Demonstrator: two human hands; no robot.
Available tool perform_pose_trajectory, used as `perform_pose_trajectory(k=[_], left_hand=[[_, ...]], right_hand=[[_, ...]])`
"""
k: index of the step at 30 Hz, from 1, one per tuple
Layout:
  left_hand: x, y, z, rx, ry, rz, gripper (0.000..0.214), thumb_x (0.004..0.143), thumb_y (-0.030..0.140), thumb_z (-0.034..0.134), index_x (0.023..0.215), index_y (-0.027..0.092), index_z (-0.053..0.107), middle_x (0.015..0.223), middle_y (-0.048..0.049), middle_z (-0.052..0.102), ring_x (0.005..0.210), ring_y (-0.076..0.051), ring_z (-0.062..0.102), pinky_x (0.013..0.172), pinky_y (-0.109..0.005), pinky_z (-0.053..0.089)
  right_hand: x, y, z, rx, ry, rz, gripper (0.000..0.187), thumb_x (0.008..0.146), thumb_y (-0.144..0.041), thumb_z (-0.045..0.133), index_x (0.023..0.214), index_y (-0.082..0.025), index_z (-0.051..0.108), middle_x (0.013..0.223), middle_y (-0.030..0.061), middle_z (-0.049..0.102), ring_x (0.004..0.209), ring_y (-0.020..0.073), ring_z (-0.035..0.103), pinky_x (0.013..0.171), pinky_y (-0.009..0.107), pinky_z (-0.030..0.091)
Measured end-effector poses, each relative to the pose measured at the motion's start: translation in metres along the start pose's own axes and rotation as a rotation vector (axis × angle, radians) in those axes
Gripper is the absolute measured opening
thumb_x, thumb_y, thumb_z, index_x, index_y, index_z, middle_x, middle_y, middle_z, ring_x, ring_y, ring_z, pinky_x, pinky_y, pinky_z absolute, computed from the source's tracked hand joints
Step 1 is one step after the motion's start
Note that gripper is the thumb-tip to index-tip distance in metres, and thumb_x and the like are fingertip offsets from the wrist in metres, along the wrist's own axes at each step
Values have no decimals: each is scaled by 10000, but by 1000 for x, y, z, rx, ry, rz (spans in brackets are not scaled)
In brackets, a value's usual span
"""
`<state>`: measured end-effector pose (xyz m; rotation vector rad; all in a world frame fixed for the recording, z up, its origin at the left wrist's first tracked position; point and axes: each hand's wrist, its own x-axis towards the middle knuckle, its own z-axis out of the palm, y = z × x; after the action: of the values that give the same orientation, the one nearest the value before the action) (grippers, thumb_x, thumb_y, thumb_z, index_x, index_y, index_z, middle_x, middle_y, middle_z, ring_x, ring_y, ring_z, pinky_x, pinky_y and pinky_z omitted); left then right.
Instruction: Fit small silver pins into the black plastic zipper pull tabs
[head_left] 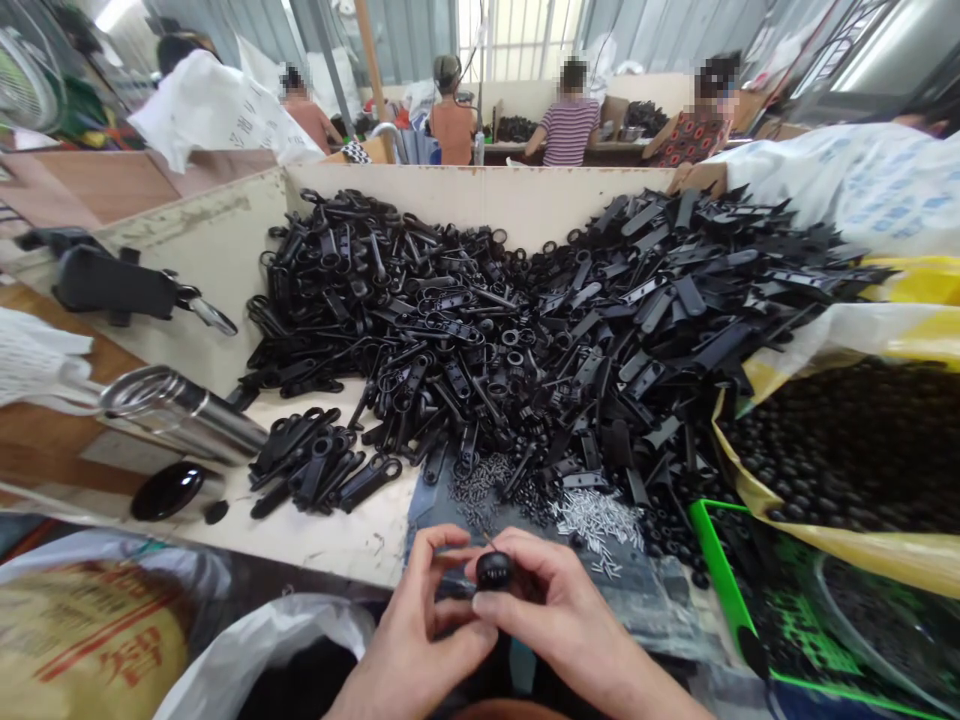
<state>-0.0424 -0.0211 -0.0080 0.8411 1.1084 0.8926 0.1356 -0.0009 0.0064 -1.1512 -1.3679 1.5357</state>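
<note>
Low in the head view, my left hand (412,620) and my right hand (555,620) meet over a small round black knob (494,571). The fingers of both hands pinch it, and a thin pin (488,539) seems to stick up near its top. Just beyond my hands, small silver metal pins (600,525) and loose dark screws (484,490) lie scattered on a dark mat (442,515). Behind them rises a large heap of black plastic strap-like parts (480,340), held in a pale walled bin (480,195).
A yellow-lined sack of round black parts (847,450) sits at right, next to a green-rimmed tray (720,570). A steel flask (180,410) and a black oval object (166,491) lie at left. Several co-workers sit beyond the bin, and a white sack (262,640) lies below.
</note>
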Motion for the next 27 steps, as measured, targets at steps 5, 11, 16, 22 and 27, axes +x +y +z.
perform_pose_trajectory(k=[5,11,16,22,27], left_hand=[[-13,9,10,0,-1,44,564,695,310,872,1241,298,728,1375,-123,650,1335,-365,535,1070,-442,494],[-11,10,18,50,-32,-4,482,717,303,856,1192,286,776,1243,-114,738,1150,-353,669,976,-438,569],[-10,10,16,91,-117,-13,502,773,339,825,1264,279,738,1250,-117,739,1122,-330,694,995,-423,552],[-7,4,11,98,-174,-16,478,844,304,777,1314,333,692,1377,-81,683,1251,-295,637,1079,-395,493],[-5,1,10,49,-148,-43,465,810,300,818,1264,327,726,1281,-78,740,1158,-269,692,996,-333,548]], right_hand=[[-7,0,1,-107,-12,45,45,797,-225,736,805,-184,753,665,-45,574,639,130,466,574,234,362],[-17,5,6,-160,55,-26,20,777,-169,750,791,-181,755,648,-45,592,623,133,499,585,236,404],[-21,12,7,-149,86,-52,62,810,-241,747,823,-180,756,675,-24,600,634,147,513,577,243,412],[-18,25,12,-147,76,-1,127,826,-277,715,753,-174,698,642,-33,519,620,139,453,540,246,336],[-16,19,8,-230,79,-68,133,809,-221,714,708,-180,639,647,-37,521,618,132,449,569,253,325]])
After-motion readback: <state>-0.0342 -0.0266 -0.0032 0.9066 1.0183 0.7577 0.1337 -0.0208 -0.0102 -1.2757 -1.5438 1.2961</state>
